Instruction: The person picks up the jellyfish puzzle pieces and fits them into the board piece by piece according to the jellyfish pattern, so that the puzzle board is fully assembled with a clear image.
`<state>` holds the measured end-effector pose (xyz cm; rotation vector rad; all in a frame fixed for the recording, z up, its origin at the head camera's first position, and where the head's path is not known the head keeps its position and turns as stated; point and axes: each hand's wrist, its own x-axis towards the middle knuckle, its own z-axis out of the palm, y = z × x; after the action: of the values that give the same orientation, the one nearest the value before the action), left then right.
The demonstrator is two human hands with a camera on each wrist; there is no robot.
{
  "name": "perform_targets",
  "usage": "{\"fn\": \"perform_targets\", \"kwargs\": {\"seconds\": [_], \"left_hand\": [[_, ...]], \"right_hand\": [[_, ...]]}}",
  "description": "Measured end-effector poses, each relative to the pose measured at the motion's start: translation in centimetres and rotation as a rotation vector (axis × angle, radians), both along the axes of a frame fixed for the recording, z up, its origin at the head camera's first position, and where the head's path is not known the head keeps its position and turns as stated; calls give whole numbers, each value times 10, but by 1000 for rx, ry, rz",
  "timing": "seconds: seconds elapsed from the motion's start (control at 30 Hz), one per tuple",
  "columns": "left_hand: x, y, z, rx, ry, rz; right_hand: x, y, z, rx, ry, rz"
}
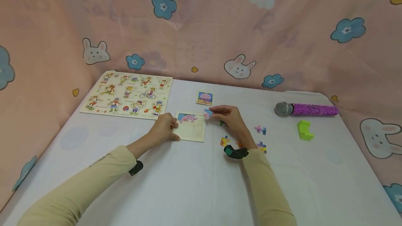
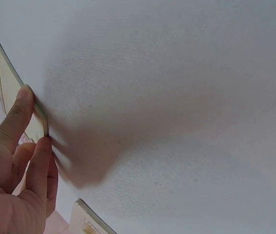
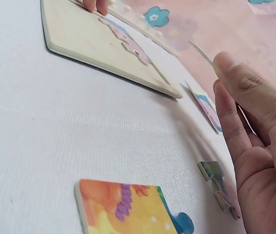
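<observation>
A small square wooden puzzle board [image 1: 192, 132] lies on the white cloth, with pink and blue pieces [image 1: 187, 118] fitted along its top left. My left hand [image 1: 162, 128] grips the board's left side, thumb and fingers at its edges, as the left wrist view also shows [image 2: 16, 161]. Just off the board's upper right corner, my right hand [image 1: 230, 118] pinches a blue and pink puzzle piece [image 1: 207, 113] between thumb and fingertips. From the right wrist camera, that piece appears edge-on, raised above the cloth. An orange and yellow loose piece [image 3: 123, 204] lies below the right hand.
More loose pieces [image 1: 260, 129] lie right of the board, some partly hidden by the right arm. A small picture square [image 1: 205, 98] lies behind it. At the back left is a large sports puzzle board [image 1: 128, 95]. A purple microphone [image 1: 314, 109] and green block [image 1: 304, 130] lie right.
</observation>
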<state>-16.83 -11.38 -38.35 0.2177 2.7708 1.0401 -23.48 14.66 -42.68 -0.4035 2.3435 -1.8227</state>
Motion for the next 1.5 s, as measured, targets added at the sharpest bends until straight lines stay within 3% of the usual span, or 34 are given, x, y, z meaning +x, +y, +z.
{"fn": "perform_targets", "kwargs": {"seconds": [0.2,0.47,0.73,0.93,1.37,1.5], "left_hand": [[-2,1,-1,-13,5,-4],[-2,1,-2,-21,-7,5],[-1,1,-3,-15,0,2],[-1,0,-2,-6,0,3],[-3,-2,-4,-16,6,-4],[-2,-1,-4,-18,6,-2]], "right_hand": [[1,-8,3,-27,-39,6],[0,-17,-3,23,-60,11],[3,-29,-5,53,-3,66],[3,-33,-3,47,23,62],[1,-37,3,242,116,88],[1,-38,6,277,108,89]]}}
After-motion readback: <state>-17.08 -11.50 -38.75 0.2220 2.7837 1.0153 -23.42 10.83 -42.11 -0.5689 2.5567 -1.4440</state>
